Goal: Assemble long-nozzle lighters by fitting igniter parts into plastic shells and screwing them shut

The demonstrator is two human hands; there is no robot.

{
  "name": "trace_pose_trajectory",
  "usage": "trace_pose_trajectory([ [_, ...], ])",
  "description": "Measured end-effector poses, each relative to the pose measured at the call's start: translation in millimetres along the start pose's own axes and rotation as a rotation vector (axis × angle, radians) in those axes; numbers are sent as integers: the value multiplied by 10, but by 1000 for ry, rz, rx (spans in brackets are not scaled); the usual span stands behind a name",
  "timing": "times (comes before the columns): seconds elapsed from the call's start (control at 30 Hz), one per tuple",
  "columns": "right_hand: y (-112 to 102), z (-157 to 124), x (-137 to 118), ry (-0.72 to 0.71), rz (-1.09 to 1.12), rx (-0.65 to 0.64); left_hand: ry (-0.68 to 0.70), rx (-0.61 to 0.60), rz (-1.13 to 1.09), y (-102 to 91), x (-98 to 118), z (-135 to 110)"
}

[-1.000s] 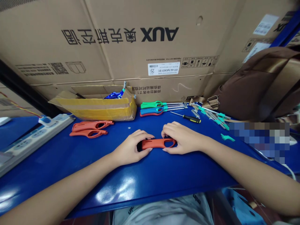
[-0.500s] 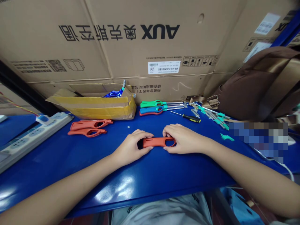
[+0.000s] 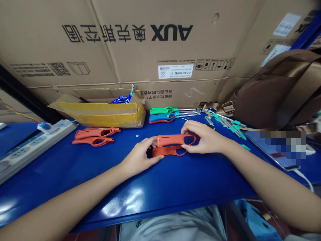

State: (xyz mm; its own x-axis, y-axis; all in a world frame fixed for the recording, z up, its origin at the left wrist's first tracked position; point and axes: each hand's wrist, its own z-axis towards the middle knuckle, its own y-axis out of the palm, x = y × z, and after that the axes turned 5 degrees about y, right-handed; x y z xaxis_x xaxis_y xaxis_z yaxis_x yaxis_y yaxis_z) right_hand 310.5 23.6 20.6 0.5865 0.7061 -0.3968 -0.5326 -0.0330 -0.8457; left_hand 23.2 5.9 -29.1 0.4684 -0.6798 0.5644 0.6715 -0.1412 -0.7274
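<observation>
Between my hands is a red-orange lighter casing in two halves. My left hand (image 3: 140,154) pinches the rear end of the lower half-shell (image 3: 168,151), whose hollow inner side faces up on the table. Just above and behind it, my right hand (image 3: 197,138) grips the upper half-shell (image 3: 170,140) by its finger-loop end, outer side towards me. To the left lie more red-orange lighter casings (image 3: 96,136). Behind my hands, green and blue-red long-necked lighters (image 3: 163,113) lie side by side. A screwdriver is mostly hidden behind my right hand.
An open cardboard box with yellow tape (image 3: 107,115) stands at the back. A white power strip (image 3: 37,147) runs along the left. Metal tubes with teal parts (image 3: 229,124) are heaped at the right, near a brown bag (image 3: 273,90) and a charging phone (image 3: 273,150).
The casing has come apart into two halves. My right hand has lifted the upper half up and back, while my left hand keeps the lower half in place.
</observation>
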Motion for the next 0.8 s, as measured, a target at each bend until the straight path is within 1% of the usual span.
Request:
trace_pose_trajectory([
  [0.07,-6,3,2,7,12,8,20,-5,31,-11,-2,2],
  [0.27,73,39,-34,122,203,-115,92,-47,97,-54,-24,27],
  [0.4,112,43,-25,129,273,-161,143,-52,121,-65,-45,30],
  [0.47,100,36,-15,93,283,-174,162,-47,122,-69,-54,27],
  [0.57,60,21,-13,-13,270,-224,172,-36,117,-78,-74,28],
  [0.67,32,7,-41,-119,159,-247,183,-46,84,-87,-105,43],
  [0.8,58,-3,-109,-167,-4,-313,150,-46,32,-87,-136,68],
])
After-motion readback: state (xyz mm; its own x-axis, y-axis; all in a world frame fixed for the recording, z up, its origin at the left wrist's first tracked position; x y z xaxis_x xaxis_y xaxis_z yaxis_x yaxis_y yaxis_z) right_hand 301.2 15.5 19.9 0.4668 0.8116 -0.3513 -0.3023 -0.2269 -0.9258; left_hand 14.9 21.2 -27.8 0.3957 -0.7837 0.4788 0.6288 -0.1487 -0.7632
